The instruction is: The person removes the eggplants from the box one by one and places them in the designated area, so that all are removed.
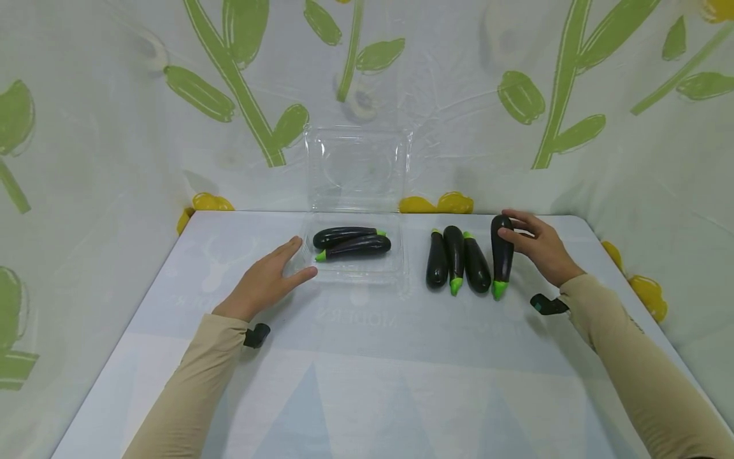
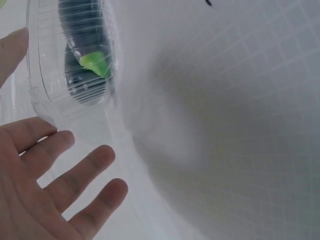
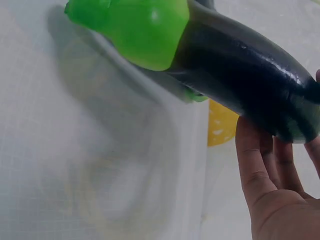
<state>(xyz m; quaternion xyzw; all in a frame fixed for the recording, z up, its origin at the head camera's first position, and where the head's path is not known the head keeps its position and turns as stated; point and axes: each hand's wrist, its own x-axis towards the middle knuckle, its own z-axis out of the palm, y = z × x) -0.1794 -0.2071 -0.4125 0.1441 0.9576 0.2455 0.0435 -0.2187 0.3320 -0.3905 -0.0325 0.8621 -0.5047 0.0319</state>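
Observation:
In the head view, my right hand (image 1: 539, 245) grips a dark eggplant (image 1: 502, 252) by its rounded end, its green stem pointing toward me. The right wrist view shows that eggplant (image 3: 240, 60) close up, with fingers curled beneath its thick end. My left hand (image 1: 265, 280) is at the left edge of a clear plastic clamshell box (image 1: 367, 275), fingers and thumb spread. Two eggplants (image 1: 355, 247) lie in the box, their green stems facing opposite ways. From the left wrist view, the fingertips are right at the box's rim (image 2: 32, 65).
Three more eggplants (image 1: 455, 258) lie side by side on the white table (image 1: 367, 382), just left of the held one. The box's clear lid (image 1: 358, 167) stands raised at the back, before a leaf-patterned curtain (image 1: 447, 89).

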